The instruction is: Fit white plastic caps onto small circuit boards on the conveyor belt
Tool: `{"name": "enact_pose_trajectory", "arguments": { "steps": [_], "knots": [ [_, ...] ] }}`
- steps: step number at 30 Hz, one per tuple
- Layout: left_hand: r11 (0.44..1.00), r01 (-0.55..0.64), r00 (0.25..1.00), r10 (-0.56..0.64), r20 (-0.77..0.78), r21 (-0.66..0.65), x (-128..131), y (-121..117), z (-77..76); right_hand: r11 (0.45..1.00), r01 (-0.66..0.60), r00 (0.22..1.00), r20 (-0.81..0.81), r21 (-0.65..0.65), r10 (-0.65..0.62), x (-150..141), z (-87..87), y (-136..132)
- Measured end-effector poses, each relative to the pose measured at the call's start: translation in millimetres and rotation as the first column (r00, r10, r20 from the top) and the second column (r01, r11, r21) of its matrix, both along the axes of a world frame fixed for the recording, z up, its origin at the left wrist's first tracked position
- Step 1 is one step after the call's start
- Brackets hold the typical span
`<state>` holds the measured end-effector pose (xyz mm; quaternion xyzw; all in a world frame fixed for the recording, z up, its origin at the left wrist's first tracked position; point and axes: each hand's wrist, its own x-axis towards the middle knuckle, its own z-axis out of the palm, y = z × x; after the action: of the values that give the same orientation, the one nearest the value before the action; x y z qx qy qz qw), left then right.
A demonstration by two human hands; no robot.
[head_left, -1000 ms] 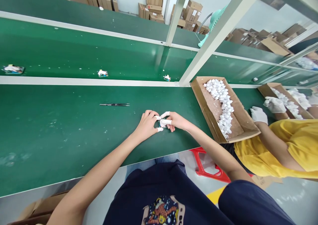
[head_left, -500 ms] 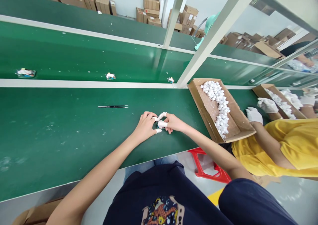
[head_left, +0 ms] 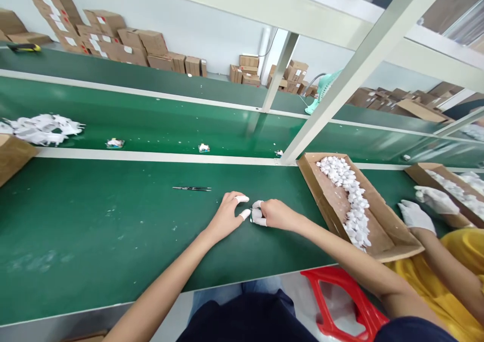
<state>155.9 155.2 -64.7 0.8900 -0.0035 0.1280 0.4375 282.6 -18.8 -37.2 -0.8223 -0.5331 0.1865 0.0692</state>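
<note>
L hand [head_left: 226, 217]: loosely curled on the belt, white rubber finger cots [head_left: 242, 199] on 2 fingertips, nothing visibly gripped. R hand [head_left: 276, 215]: fingers pinched in on a small dark-and-silver item [head_left: 251, 219], w/ white cots on the fingertips. Item sits low between both hands, just beside L fingertips, mostly hidden by R fingers, so exact shape hard to make out. Both hands rest over a dark green conveyor belt [head_left: 94, 231].

Thin black tweezers [head_left: 191, 188], 1 pair, lie on the belt left of the hands, not touching them. Right of the hands, a shallow brown cardboard tray [head_left: 381, 226] holds a curved heap of small white wrapped pieces [head_left: 351, 201], too many to count. Further right, a 2nd cardboard tray [head_left: 423, 171] is cut off by the frame edge.

Lower right: co-worker in yellow shirt [head_left: 446, 261], 2 white-gloved hands [head_left: 416, 216] by that tray. Red plastic stool [head_left: 340, 301] on floor below belt.

Upper belt [head_left: 151, 125]: 3 small packets [head_left: 115, 143], white scrap pile [head_left: 41, 129] upper left. Cardboard boxes [head_left: 151, 50] stacked along far wall, white labels too small to read.
</note>
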Motion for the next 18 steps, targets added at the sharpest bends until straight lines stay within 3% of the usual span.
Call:
{"name": "enact_pose_trajectory", "arguments": {
  "steps": [2, 4, 8, 11, 15, 18],
  "knots": [
    [0.993, -0.116, 0.990, 0.117, 0.078, -0.013, 0.7, 5.1, 2.5, 0.999, 0.031, 0.989, 0.143, 0.018, -0.033, 27.6, 3.5, 22.6],
    [0.985, -0.173, 0.979, 0.173, 0.112, -0.008, 1.2, 7.5, 3.1, 0.987, 0.143, 0.960, 0.232, 0.072, -0.156, 66.4, 2.4, 51.2],
    [0.992, -0.127, 0.987, 0.124, 0.102, 0.025, -0.6, 2.9, 1.0, 0.932, 0.325, 0.896, 0.265, 0.159, -0.357, 148.2, -11.1, 103.2],
    [0.996, -0.064, 0.996, 0.059, 0.066, 0.070, -2.9, -4.4, 0.2, 0.906, 0.400, 0.877, 0.229, 0.135, -0.422, 187.1, -19.1, 124.5],
    [0.995, -0.031, 0.999, 0.028, 0.030, 0.094, -3.9, -10.1, 1.0, 0.910, 0.384, 0.884, 0.221, 0.156, -0.411, 192.7, -18.0, 150.1],
    [0.993, -0.026, 0.999, 0.021, 0.044, 0.111, -2.2, -9.5, -0.3, 0.960, 0.160, 0.957, 0.202, 0.229, -0.207, 169.4, -18.9, 185.4]
  ]
}}
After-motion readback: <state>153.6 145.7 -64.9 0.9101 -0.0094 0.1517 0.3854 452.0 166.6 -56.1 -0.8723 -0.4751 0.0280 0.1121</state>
